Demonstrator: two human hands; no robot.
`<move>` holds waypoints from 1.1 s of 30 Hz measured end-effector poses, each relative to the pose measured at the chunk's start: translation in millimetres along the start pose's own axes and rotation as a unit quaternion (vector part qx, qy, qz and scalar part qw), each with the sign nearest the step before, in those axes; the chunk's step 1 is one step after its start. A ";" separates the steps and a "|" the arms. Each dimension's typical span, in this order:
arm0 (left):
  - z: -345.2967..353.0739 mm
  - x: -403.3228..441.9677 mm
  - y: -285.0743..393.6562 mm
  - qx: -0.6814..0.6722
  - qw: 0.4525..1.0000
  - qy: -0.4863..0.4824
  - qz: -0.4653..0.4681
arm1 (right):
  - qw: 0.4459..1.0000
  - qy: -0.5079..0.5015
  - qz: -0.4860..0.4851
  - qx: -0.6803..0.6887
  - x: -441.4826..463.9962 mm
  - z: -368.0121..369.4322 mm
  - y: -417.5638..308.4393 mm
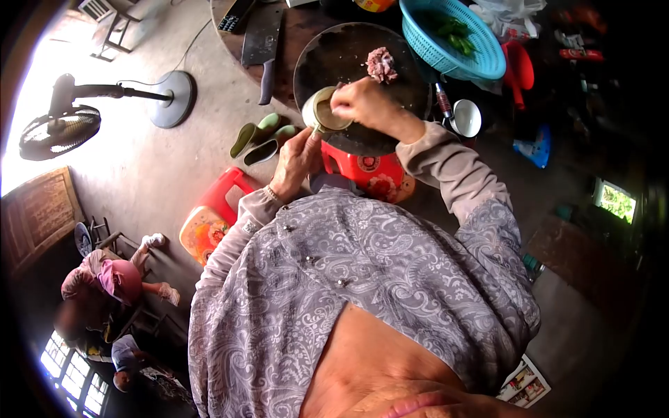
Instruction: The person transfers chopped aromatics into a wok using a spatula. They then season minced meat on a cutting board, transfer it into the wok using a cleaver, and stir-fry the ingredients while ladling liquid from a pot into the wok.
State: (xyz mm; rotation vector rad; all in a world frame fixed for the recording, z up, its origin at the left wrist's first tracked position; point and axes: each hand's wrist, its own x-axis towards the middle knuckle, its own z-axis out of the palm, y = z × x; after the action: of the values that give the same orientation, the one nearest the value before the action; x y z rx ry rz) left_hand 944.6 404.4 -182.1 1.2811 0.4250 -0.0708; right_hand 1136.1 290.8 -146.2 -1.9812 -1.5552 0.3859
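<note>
My left hand (295,166) grips a pale mug (311,111) by its handle, at the near edge of a dark round chopping board (317,59). The mug is tipped so that its mouth faces right. Over that mouth is my right hand (369,106), with its fingers pinched together. Whatever the pinch holds, if anything, is hidden, and I cannot make out the mug's contents clearly. A small heap of minced raw meat (381,65) lies on the board just beyond my right hand. Left of the board, a cleaver (261,47) with a dark handle rests on the table.
A blue basket (411,35) of green vegetables stands at the back right, near a red plastic scoop (517,66) and a white bowl (466,118). Red stools (390,182) and green boots (254,136) are below. A standing fan (173,99) and a seated person (115,279) are left.
</note>
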 end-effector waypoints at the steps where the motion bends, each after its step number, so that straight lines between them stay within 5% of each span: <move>1: -5.6 0.4 -0.7 0.010 1.000 -0.006 0.002 | 0.997 0.030 0.044 0.062 -1.0 -11.0 4.9; 4: -10.3 -2.5 6.6 -0.059 0.998 0.024 -0.019 | 0.985 0.067 0.157 0.003 -6.8 -39.9 42.3; 6: -20.6 -2.8 6.4 -0.074 0.997 0.022 -0.014 | 0.962 0.105 0.232 0.102 -13.3 -25.8 99.9; 13: -42.1 0.7 8.8 -0.123 0.990 0.067 -0.028 | 0.968 0.146 0.198 0.045 -24.8 2.5 136.4; 15: -48.0 6.3 6.8 -0.121 0.990 0.064 -0.023 | 0.943 0.141 0.210 -0.218 -23.2 5.2 149.4; 19: -55.6 35.8 5.8 -0.075 0.995 0.066 -0.009 | 0.946 0.105 0.138 -0.273 -21.3 9.7 181.1; 20: -57.2 44.7 4.9 -0.092 0.994 0.059 -0.014 | 0.984 0.107 0.141 0.034 -28.5 22.4 201.9; 21: -55.8 52.9 5.2 -0.110 0.992 0.052 -0.020 | 0.927 0.097 0.130 0.338 -35.3 33.6 218.6; 24: -58.0 79.8 -3.6 -0.157 0.987 0.012 -0.021 | 0.927 0.106 0.150 0.328 -33.6 19.2 185.0; 26: -57.1 96.7 -10.9 -0.144 0.990 -0.006 -0.003 | 0.979 0.160 0.119 0.031 -29.8 11.0 166.1; 28: -52.4 107.7 -12.8 -0.138 0.990 0.000 -0.004 | 0.957 0.149 0.124 -0.215 -24.6 6.4 162.6; 33: -50.9 133.5 -17.7 -0.132 0.991 -0.021 0.007 | 0.959 0.122 0.115 -0.227 -37.9 16.5 167.9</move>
State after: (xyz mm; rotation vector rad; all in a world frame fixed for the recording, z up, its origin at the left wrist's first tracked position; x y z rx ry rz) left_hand 1048.8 471.2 -255.5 1.0204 0.3757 -0.0284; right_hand 1247.9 234.3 -265.3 -2.4624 -1.3423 -0.1440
